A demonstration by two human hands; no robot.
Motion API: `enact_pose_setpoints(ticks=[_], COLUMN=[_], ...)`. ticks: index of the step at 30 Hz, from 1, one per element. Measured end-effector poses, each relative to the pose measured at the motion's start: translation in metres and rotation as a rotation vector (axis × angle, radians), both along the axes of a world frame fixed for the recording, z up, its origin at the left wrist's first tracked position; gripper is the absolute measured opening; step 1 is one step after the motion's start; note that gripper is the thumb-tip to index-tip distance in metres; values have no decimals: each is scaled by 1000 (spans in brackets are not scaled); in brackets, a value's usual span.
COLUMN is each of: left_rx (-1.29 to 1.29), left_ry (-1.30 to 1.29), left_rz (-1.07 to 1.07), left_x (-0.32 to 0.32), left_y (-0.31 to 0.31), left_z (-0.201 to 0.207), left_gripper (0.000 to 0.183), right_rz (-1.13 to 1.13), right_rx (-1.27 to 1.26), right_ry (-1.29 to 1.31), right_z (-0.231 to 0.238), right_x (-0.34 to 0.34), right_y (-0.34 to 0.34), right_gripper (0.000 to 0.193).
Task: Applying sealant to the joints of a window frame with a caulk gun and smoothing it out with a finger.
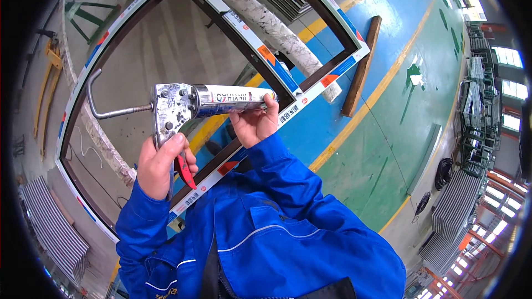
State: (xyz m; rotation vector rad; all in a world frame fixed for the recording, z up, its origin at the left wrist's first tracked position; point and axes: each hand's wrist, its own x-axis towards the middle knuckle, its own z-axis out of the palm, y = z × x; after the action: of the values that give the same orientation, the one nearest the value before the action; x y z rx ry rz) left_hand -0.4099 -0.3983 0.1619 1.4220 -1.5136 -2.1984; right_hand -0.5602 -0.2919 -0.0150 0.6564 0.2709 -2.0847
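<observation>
A metal caulking gun (173, 108) lies crosswise in front of me, its barrel pointing right. My left hand (159, 167) is wrapped round its handle, with the red trigger (184, 174) beside the fingers. From the back of the gun a bent steel rod (119, 113) sticks out far to the left. A white sealant cartridge (226, 99) with printing sits in the gun. My right hand (256, 124) supports the cartridge's front end from below, fingers closed on it; the tip is partly hidden by the fingers. Beneath both hands is a large window frame (311, 94) with a dividing bar and protective film.
Whitish, stained support beams (260, 16) run under the frame. To the right, a wooden bar (361, 69) lies on the blue and green floor with yellow lines. Stacked metal profiles (55, 227) stand at lower left, with more (454, 210) at right. A green stand (86, 19) is at upper left.
</observation>
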Motion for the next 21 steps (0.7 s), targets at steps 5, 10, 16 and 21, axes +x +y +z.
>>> enact_pose_setpoints(ticks=[5, 10, 16, 21], left_rx=[-1, -29, 255, 584], left_ry=[26, 52, 481, 686], left_rz=[5, 121, 370, 705], left_x=[12, 63, 138, 145], left_y=[-1, -2, -11, -5], left_z=[-5, -13, -62, -118], left_gripper=[29, 28, 30, 23], right_rz=[21, 210, 563, 779], right_rx=[2, -66, 57, 365], right_ry=[-10, -76, 239, 616], right_z=[-1, 4, 39, 49], right_x=[8, 37, 45, 44], right_y=[-7, -28, -86, -164], right_gripper=[47, 41, 25, 19])
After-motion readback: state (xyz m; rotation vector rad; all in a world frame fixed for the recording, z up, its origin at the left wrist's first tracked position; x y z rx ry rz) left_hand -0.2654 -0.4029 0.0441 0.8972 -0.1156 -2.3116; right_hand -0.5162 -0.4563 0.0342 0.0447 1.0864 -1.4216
